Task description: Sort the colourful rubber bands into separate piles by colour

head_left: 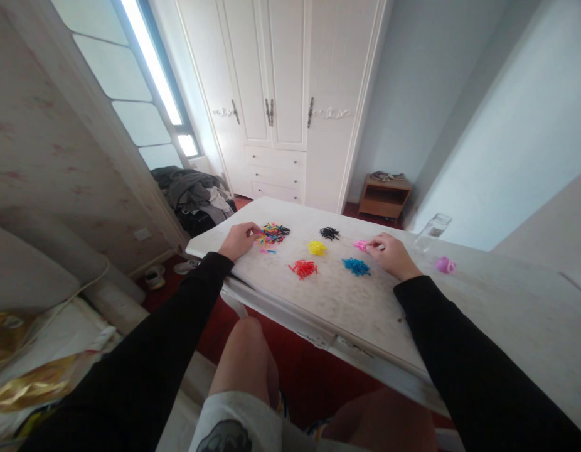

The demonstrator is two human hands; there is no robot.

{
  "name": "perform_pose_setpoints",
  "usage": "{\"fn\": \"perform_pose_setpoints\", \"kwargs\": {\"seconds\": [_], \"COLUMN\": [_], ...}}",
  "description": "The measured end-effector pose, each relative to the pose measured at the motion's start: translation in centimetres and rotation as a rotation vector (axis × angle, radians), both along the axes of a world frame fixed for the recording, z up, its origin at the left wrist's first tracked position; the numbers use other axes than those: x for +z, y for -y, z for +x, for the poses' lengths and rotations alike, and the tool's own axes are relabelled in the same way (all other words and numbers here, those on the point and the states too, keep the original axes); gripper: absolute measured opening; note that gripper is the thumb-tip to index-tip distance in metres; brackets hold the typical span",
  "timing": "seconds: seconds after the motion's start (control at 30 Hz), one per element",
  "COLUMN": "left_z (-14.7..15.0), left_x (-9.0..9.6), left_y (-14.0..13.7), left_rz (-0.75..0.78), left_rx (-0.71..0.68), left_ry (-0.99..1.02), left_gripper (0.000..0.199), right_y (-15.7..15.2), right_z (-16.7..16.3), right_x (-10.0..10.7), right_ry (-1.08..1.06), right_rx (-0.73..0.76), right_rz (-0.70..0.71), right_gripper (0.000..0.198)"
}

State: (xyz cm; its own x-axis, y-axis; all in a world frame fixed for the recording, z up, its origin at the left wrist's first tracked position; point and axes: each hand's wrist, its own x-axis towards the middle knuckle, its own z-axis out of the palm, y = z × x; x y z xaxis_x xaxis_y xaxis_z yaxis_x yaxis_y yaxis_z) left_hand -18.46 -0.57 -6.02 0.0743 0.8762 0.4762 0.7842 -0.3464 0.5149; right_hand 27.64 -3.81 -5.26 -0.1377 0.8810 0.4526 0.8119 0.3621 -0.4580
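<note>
My left hand (241, 241) is at the left part of the table, thumb and fingers drawn together at the edge of a mixed pile of small multicoloured rubber bands (274, 233). Whatever sits between those fingertips is too small to make out. Farther right, my right hand (389, 252) has its fingertips pinched at a small pink pile of bands (361, 245); what they hold is hidden. Between the hands lie separate piles of black bands (329, 233), yellow bands (317, 248), red bands (303, 269) and blue bands (356, 267).
Right of my right hand, a clear glass bottle (434, 227) and a pink-purple object (445, 265) rest on the white table (337, 307). Beyond the table stand a white wardrobe (281, 81) and a wooden nightstand (385, 196). Dark clothes (191, 194) are heaped at the left.
</note>
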Motion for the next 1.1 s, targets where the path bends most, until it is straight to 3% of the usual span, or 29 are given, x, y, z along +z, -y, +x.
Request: {"fn": "perform_pose_setpoints", "kwargs": {"seconds": [0.87, 1.0, 1.1], "left_z": [0.2, 1.8, 4.6], "left_x": [0.0, 0.9, 2.5], "left_y": [0.3, 1.3, 2.3], "left_rz": [0.017, 0.085, 0.085], "left_rx": [-0.078, -0.118, -0.229], "left_ry": [0.002, 0.127, 0.142], "left_gripper": [0.022, 0.026, 0.026], "right_y": [0.1, 0.6, 1.1], "right_z": [-0.3, -0.8, -1.3], "right_x": [0.1, 0.6, 1.0], "right_ry": [0.002, -0.015, -0.043], "right_rx": [0.012, 0.027, 0.077], "right_rz": [0.008, 0.021, 0.022], "right_gripper": [0.016, 0.015, 0.013]}}
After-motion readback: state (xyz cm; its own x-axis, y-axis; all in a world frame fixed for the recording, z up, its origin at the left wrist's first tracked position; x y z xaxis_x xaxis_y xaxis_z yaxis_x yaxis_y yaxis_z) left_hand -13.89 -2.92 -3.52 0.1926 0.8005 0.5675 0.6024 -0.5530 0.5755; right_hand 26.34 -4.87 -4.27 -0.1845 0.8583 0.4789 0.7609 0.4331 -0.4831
